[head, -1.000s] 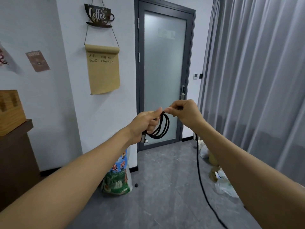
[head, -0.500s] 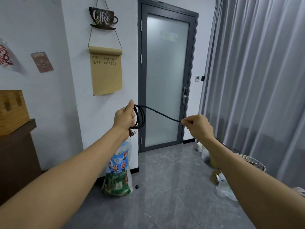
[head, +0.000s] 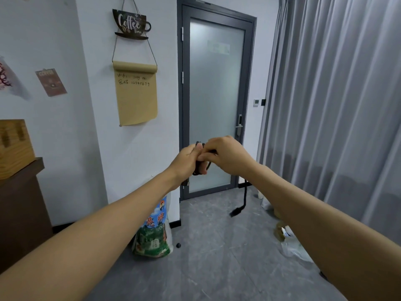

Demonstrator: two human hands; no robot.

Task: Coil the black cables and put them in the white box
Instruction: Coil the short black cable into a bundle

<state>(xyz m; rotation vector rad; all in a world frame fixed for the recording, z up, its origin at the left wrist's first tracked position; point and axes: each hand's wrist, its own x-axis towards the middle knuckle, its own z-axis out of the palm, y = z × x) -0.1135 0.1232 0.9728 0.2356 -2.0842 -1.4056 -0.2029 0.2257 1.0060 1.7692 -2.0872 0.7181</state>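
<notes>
We see both arms stretched forward at chest height, with the left hand point(head: 187, 158) and right hand point(head: 223, 154) meeting in front of a frosted glass door point(head: 214, 105). The fingers point(head: 202, 170) of the left hand are curled around a small coil of black cable point(head: 198, 168), whose loops show just below and above them. The right hand's fingers point(head: 206, 157) are curled too, pinching the cable right against the left hand, so the two hands touch. Below the right wrist, a loose tail of the cable hangs down and ends in a dark plug point(head: 236, 211) dangling above the floor. A second connector sticks out under the left hand, though we cannot make out its type.

Around the fingers, the room is plain. To their left, a white wall carries a coffee sign point(head: 131, 23) with a brown paper scroll point(head: 136, 94) hanging beneath it, and a small poster point(head: 51, 82) farther left. At the far left edge a dark wooden surface point(head: 21, 170) bears a light wooden box point(head: 14, 142). Low under the left forearm, a printed sack point(head: 155, 237) leans against the wall on the grey tiled floor point(head: 217, 257). To the right of the fingers, grey curtains point(head: 336, 105) cover the whole side, with some plastic bags point(head: 293, 246) lying at their foot.
</notes>
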